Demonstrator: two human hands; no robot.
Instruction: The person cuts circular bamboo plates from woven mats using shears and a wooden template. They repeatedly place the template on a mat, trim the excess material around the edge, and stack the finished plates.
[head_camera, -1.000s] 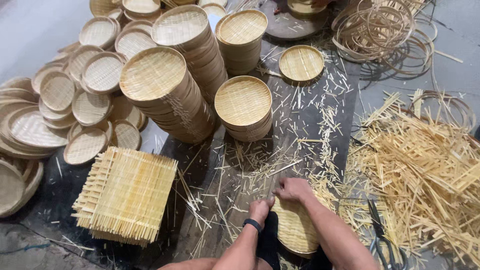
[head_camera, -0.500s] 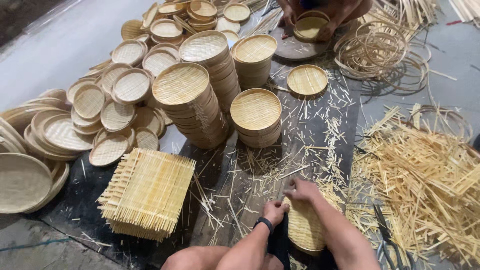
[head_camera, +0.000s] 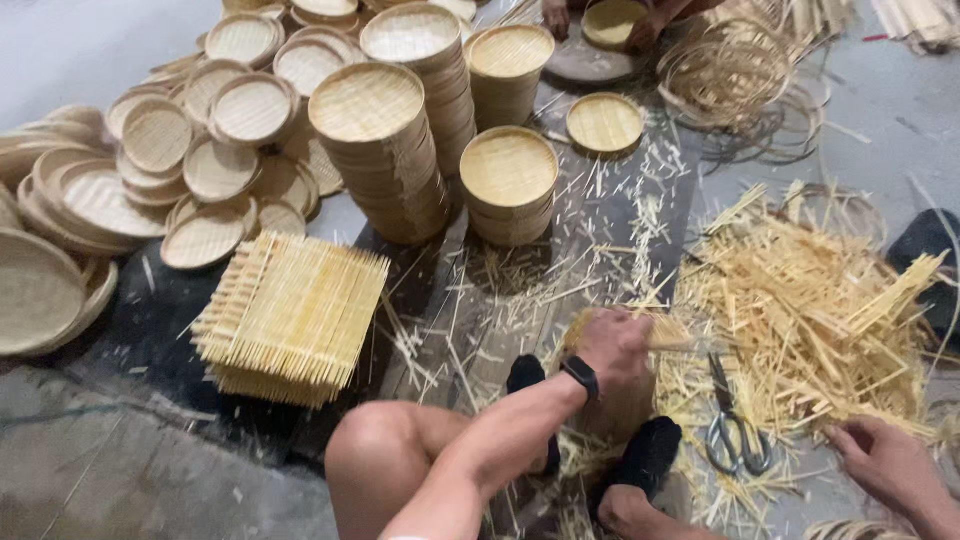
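1. Hands first: your left hand (head_camera: 615, 345) is closed over the top edge of a round woven bamboo mat (head_camera: 620, 400) held upright between your feet.
2. Your right hand (head_camera: 885, 465) rests fingers curled on the floor (head_camera: 880, 100), holding nothing, near the scissors (head_camera: 733, 430).
3. Beyond lie bamboo offcuts (head_camera: 810, 310), then a square mat stack (head_camera: 290, 318).
4. Farthest stand stacked round trays (head_camera: 378, 150).
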